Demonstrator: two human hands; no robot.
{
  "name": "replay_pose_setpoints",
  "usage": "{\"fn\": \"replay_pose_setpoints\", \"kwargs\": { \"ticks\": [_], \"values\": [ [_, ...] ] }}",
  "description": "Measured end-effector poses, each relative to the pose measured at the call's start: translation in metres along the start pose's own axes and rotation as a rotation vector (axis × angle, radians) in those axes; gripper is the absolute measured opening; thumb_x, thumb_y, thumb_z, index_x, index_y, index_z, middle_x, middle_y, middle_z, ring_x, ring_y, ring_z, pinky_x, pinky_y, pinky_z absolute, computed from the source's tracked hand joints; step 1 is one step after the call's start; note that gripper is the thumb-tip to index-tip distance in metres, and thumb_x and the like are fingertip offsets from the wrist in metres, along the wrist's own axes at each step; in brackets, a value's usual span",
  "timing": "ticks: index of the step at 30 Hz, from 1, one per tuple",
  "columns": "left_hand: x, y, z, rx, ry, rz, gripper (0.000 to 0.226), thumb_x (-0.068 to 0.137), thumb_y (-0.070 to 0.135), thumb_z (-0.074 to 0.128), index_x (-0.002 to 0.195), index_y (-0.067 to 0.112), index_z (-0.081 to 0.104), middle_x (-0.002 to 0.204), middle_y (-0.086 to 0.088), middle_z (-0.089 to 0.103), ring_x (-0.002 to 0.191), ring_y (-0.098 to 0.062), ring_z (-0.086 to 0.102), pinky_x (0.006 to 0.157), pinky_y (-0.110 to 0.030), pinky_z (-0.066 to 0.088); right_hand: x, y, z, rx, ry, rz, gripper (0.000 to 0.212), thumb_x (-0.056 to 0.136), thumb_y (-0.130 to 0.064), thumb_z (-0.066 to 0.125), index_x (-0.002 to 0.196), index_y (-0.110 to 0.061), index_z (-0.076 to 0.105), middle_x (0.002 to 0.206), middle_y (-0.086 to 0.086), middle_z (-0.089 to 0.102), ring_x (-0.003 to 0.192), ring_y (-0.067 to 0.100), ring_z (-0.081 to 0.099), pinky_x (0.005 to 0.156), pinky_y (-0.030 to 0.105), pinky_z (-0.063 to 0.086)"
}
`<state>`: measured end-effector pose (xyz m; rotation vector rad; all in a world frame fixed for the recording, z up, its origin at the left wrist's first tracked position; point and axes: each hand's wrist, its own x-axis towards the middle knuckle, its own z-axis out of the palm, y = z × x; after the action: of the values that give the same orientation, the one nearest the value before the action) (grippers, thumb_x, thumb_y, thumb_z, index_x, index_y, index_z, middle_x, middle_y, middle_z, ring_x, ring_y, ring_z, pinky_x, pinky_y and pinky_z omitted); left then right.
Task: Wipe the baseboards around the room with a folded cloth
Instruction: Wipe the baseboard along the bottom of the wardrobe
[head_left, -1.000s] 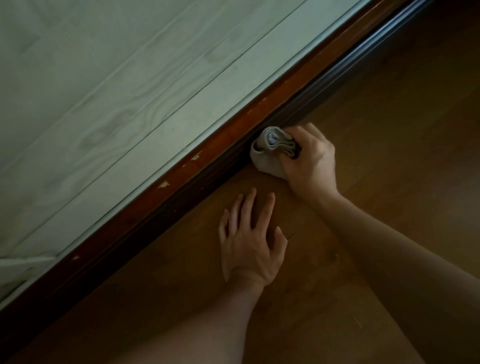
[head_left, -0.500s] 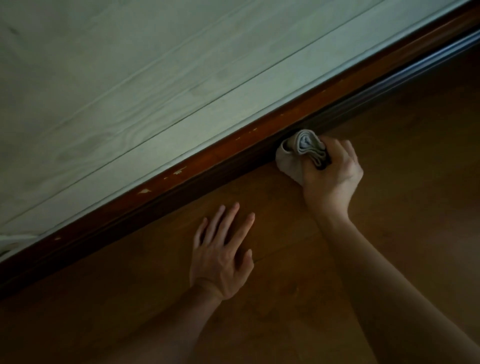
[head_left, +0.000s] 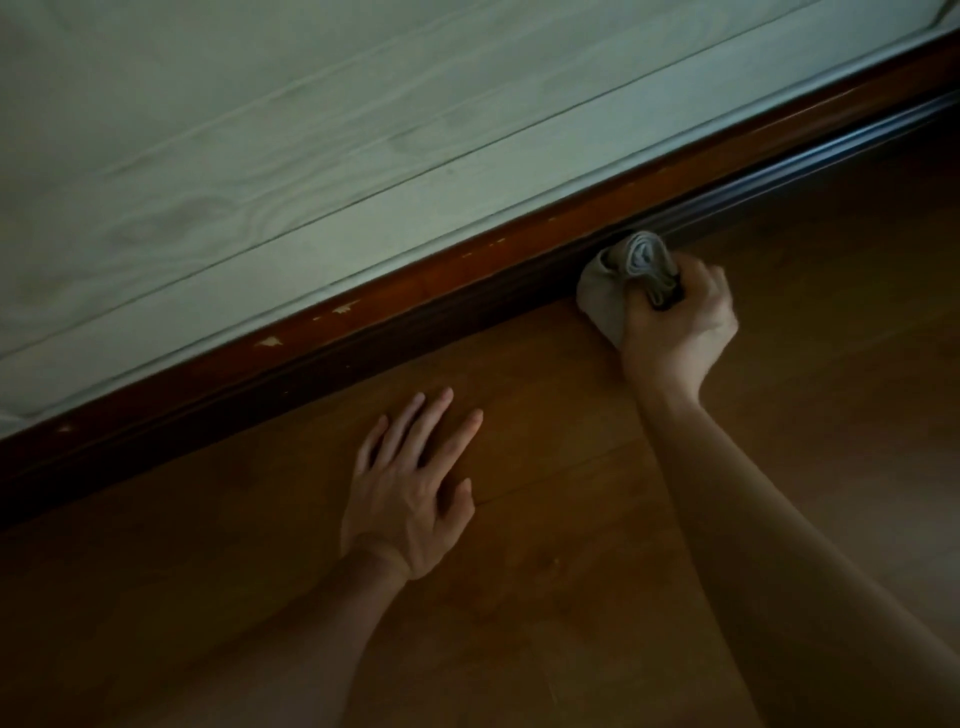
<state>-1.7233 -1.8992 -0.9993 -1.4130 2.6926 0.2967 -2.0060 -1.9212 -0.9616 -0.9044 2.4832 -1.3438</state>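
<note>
Your right hand (head_left: 675, 322) clenches the cloth (head_left: 618, 283) against the baseboard (head_left: 415, 312) right of centre; left hand (head_left: 410, 499) lies flat, fingers spread. The bunched cloth could skip the grooves.

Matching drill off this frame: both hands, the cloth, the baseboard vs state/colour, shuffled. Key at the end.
Column 1
1. left hand
2. right hand
3. folded cloth
4. baseboard

Column 2
A. pale grey, bunched up
B. reddish-brown strip with chipped spots, under the pale wall panel
C. fingers straight and spread, palm down on the floor
D. fingers curled tight, gripping something

Pairs: 1-C, 2-D, 3-A, 4-B
</note>
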Motion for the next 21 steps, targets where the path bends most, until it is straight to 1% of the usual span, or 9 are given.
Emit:
{"fn": "replay_pose_setpoints", "kwargs": {
  "ticks": [2,4,5,7,9,11,14,17,21],
  "values": [
    [0.000,0.000,-0.001,-0.006,-0.001,-0.002,0.063,0.094,0.054,0.034,0.155,0.050,0.017,0.167,0.009,0.016,0.154,-0.017,0.011,0.119,-0.048,0.013,-0.003,0.001,0.000,-0.018,-0.069,-0.072,0.025,0.087,-0.015,0.066,0.112,-0.010,0.067,0.104,0.001,0.060,0.089,0.005,0.050,0.074,-0.004,0.030],
    [0.000,0.001,-0.003,-0.010,-0.007,-0.010,0.063,0.094,0.054,0.033,0.155,0.049,0.020,0.167,0.008,0.017,0.153,-0.017,0.011,0.119,-0.049,0.014,0.004,0.006,-0.004,-0.053,-0.094,-0.117,0.027,0.088,-0.017,0.066,0.113,-0.010,0.067,0.107,0.002,0.062,0.091,0.004,0.050,0.074,-0.002,0.030],
    [0.000,0.002,-0.004,-0.010,-0.008,-0.013,0.062,0.094,0.053,0.033,0.155,0.049,0.021,0.167,0.008,0.017,0.153,-0.017,0.012,0.119,-0.049,0.014,0.011,0.009,-0.007,-0.065,-0.065,-0.098,0.028,0.088,-0.018,0.065,0.115,-0.010,0.066,0.109,0.004,0.062,0.092,0.004,0.049,0.073,-0.001,0.031],
    [-0.001,0.003,-0.005,-0.008,-0.008,-0.011,0.062,0.094,0.054,0.032,0.155,0.049,0.021,0.167,0.008,0.018,0.153,-0.018,0.013,0.119,-0.050,0.016,0.028,0.016,-0.014,-0.079,0.041,0.003,0.030,0.089,-0.019,0.064,0.117,-0.010,0.065,0.113,0.005,0.063,0.094,0.005,0.051,0.074,0.004,0.030],
    [0.000,0.002,-0.004,-0.008,-0.001,-0.007,0.062,0.094,0.055,0.031,0.154,0.049,0.019,0.166,0.008,0.019,0.153,-0.018,0.014,0.118,-0.049,0.016,0.041,0.022,-0.019,-0.098,0.103,0.070,0.031,0.089,-0.018,0.063,0.118,-0.010,0.066,0.114,0.005,0.063,0.097,0.011,0.056,0.077,0.009,0.032],
    [0.000,0.001,-0.003,-0.014,0.006,-0.006,0.062,0.094,0.055,0.032,0.155,0.050,0.019,0.166,0.008,0.019,0.153,-0.018,0.014,0.118,-0.049,0.017,0.043,0.023,-0.019,-0.102,0.108,0.074,0.030,0.088,-0.017,0.062,0.117,-0.009,0.067,0.112,0.006,0.063,0.095,0.011,0.056,0.074,0.005,0.031],
    [0.000,0.001,-0.002,-0.010,0.006,-0.008,0.062,0.095,0.056,0.031,0.155,0.050,0.019,0.167,0.008,0.018,0.153,-0.018,0.014,0.118,-0.050,0.017,0.028,0.017,-0.012,-0.065,0.034,-0.013,0.028,0.088,-0.017,0.065,0.114,-0.008,0.068,0.107,0.003,0.062,0.089,0.006,0.050,0.070,-0.002,0.032],
    [0.000,0.001,-0.001,-0.006,0.011,-0.007,0.062,0.095,0.056,0.031,0.155,0.050,0.016,0.167,0.009,0.016,0.153,-0.017,0.013,0.118,-0.051,0.017,0.017,0.016,-0.008,-0.044,-0.049,-0.096,0.026,0.088,-0.020,0.067,0.112,-0.011,0.069,0.105,0.000,0.062,0.090,0.004,0.052,0.070,-0.001,0.034],
    [0.000,0.000,-0.001,0.001,0.005,-0.012,0.062,0.095,0.057,0.031,0.155,0.051,0.016,0.167,0.009,0.015,0.153,-0.016,0.012,0.117,-0.049,0.013,0.015,0.013,-0.003,-0.016,0.051,0.020,0.026,0.087,-0.015,0.065,0.113,-0.010,0.068,0.106,0.003,0.063,0.087,0.005,0.051,0.069,-0.002,0.034]
  ]
}}
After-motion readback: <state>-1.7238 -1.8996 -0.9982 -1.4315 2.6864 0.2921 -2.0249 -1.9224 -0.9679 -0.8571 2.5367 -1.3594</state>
